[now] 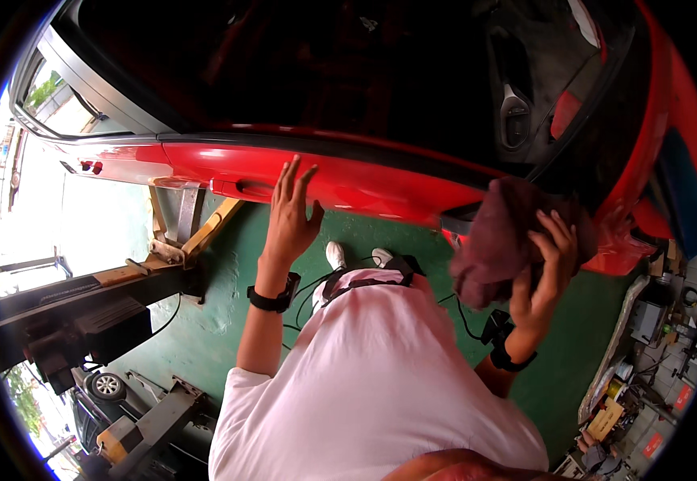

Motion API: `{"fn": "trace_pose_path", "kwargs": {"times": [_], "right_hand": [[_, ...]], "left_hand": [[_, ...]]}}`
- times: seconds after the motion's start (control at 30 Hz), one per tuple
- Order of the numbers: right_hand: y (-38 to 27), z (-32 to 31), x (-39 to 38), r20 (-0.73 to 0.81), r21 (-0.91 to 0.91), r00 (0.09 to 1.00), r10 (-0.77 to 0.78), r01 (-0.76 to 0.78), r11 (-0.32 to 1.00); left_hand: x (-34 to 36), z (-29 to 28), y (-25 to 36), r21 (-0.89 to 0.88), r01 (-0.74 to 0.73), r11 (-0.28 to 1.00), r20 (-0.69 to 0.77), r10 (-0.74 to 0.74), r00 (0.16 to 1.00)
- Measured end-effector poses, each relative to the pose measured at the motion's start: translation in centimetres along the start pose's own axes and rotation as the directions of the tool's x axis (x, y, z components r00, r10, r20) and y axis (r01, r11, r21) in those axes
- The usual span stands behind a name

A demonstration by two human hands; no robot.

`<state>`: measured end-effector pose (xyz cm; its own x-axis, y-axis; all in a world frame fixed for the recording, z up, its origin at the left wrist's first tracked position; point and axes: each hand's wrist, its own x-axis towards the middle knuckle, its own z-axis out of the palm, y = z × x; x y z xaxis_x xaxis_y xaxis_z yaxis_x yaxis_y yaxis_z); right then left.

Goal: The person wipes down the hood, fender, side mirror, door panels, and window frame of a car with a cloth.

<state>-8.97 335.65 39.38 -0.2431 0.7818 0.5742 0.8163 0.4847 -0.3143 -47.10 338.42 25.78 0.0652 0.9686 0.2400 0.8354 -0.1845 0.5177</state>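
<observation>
A soft, light maroon rag [499, 240] is bunched in the gripping right hand [542, 272] against a red car door [348, 180], the left hand [290, 215] laid open-fingered on it.

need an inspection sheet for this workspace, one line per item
surface: green painted floor under a raised red car
job's things: dark maroon cloth bunched against the car's lower edge near the open door; red sill panel with a recessed handle
clutter: boxes and small items heaped along the right wall
grippers: left hand open, flat on the red panel; right hand gripping the cloth; black band on each wrist
cables: black cables trail from the chest harness down by the white shoes
surroundings: lift arm under the car, lift post base at left, bright daylight outside
</observation>
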Motion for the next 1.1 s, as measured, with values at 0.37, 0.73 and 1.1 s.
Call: {"fn": "trace_pose_path", "kwargs": {"times": [0.37, 0.73, 1.1], "right_hand": [[5.6, -1.8, 0.5, 0.079, 0.234, 0.932, 0.353, -0.362, 0.902], [14.3, -0.1, -9.3, 0.058, 0.920, 0.349, 0.936, -0.382, 0.086], [7.1, 6.4, -11.8, 0.031, 0.998, 0.156, 0.987, -0.058, -0.022]], "left_hand": [[0.5, -0.4, -3.9, 0.149, 0.115, 0.982, 0.044, -0.122, 0.992], [0.4, -0.8, -4.5, 0.084, 0.128, 0.988, 0.094, -0.136, 0.986], [0.3, -0.4, -4.2, 0.146, 0.119, 0.982, 0.077, -0.131, 0.988]]}}
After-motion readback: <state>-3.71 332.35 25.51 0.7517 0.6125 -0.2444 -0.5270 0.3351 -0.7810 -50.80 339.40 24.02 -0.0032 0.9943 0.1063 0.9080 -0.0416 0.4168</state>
